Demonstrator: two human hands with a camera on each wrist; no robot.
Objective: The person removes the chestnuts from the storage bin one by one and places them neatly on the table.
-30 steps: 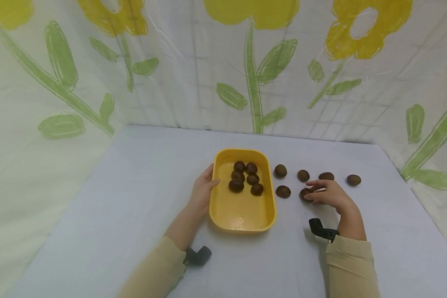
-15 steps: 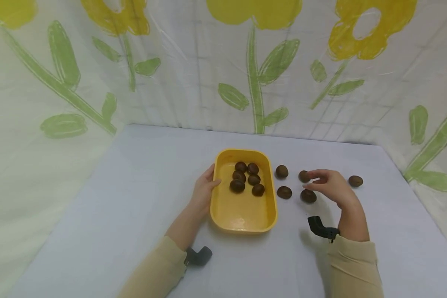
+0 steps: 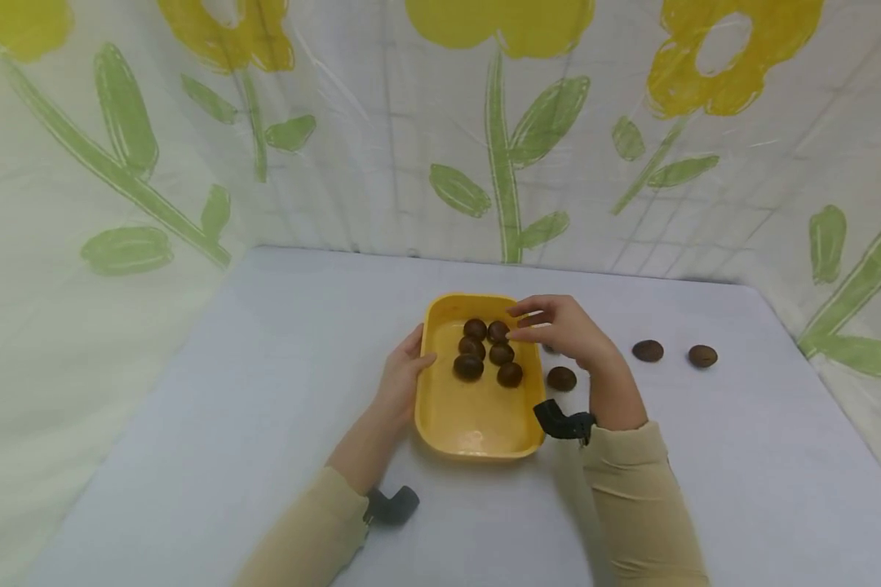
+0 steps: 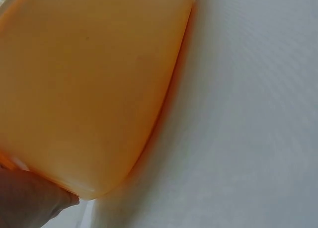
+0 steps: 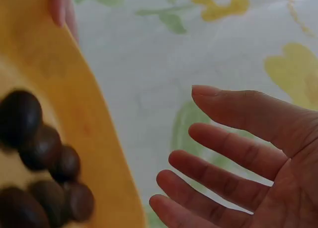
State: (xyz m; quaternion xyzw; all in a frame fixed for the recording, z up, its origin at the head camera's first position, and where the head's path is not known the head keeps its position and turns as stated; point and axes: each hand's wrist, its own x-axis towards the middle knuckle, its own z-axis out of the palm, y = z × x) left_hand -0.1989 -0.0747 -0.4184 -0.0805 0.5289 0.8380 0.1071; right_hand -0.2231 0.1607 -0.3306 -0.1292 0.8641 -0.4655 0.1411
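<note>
My left hand grips the left wall of a yellow plastic tray, thumb over the rim and fingers outside. Inside the tray, several dark brown, chestnut-like nuts sit in two rough rows toward the far end. My right hand hovers at the tray's right rim, its fingertips over the inner edge. In the right wrist view the palm and spread fingers show nothing held. A loose chestnut lies just right of the tray; another beyond it is mostly covered by my right hand.
Two more chestnuts lie farther right on the white table, the outer one past the inner one. Behind the table's far edge hangs a pale curtain printed with yellow flowers. Black camera mounts sit on both wrists.
My right hand has moved left from the loose chestnuts to the tray's rim, uncovering one chestnut and hiding others behind hand and wrist. My left hand and the tray stay put.
</note>
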